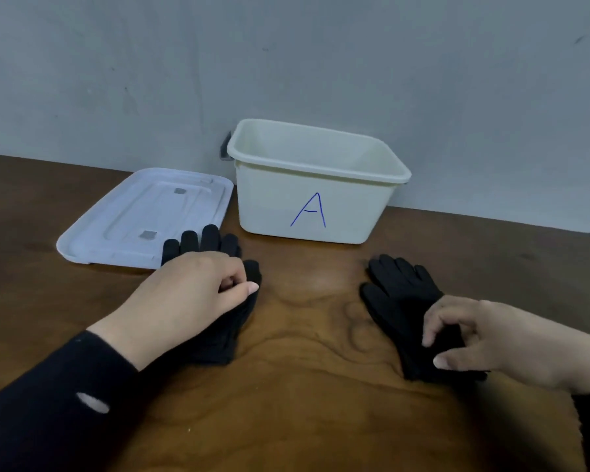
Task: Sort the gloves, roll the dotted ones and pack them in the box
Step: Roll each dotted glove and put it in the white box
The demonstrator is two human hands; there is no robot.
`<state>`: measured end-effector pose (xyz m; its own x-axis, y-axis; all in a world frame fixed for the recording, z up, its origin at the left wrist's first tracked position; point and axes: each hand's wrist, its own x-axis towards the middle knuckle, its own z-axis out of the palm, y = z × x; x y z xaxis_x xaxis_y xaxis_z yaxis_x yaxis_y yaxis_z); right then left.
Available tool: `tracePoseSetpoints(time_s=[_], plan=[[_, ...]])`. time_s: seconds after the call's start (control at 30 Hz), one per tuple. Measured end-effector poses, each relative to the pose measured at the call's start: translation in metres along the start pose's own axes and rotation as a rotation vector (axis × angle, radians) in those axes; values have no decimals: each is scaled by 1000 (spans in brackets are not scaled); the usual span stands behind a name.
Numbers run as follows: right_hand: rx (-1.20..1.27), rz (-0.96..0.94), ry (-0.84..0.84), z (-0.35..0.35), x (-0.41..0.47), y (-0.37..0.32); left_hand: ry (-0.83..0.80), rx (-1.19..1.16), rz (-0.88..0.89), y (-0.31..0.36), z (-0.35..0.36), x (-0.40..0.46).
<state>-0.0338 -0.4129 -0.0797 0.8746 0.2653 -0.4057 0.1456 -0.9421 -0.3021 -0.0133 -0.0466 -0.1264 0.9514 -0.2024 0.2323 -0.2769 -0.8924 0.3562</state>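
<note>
**Two glove piles on the counter, box waiting open**

Two dark glove piles are lying on the counter [304, 386], well apart. The left glove pile [218, 335] is resting with its fingertips pointing toward the wall and overlapping the near edge of the lid [143, 216]. The left hand [191, 291] is lying on top of it, fingers curled, thumb and forefinger seeming to pinch the fabric near the glove's thumb. The right glove pile [399, 294] is lying flat, fingers spread toward the box [307, 202]. The right hand [464, 338] is pinching it at the cuff end, its grip narrow, with cloth between thumb and fingers. No dots can be made out on either pile; the fabric is reading as uniformly black, so which pile is the dotted one cannot be told.

The box, marked with a blue letter A, is standing open against the wall behind the gloves, and what shows of its interior is holding nothing. The lid is lying flat just beside the box on its left.

Judged progress: the gloves appear to be divided into two groups, so sorting is looking finished or nearly so. Rolling is not yet showing, and packing remains undone.
</note>
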Motion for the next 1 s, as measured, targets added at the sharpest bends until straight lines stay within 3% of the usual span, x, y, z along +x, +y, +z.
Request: tracePoseSetpoints(time_s=[0.43,0.63,0.83,0.93,1.0], plan=[[-191,-25,-52,8,6,-9,-74,-44,-80,11,-2,-17],[-68,13,-56,9,3,-3,-52,-49,-80,6,-2,-17],[-181,-39,-55,10,8,-6,-47,-67,-76,9,-4,-18],[-99,-29,32,10,4,-4,-44,-69,-66,9,-5,-18],[12,2,208,8,3,-4,-34,-76,-63,9,-5,-18]])
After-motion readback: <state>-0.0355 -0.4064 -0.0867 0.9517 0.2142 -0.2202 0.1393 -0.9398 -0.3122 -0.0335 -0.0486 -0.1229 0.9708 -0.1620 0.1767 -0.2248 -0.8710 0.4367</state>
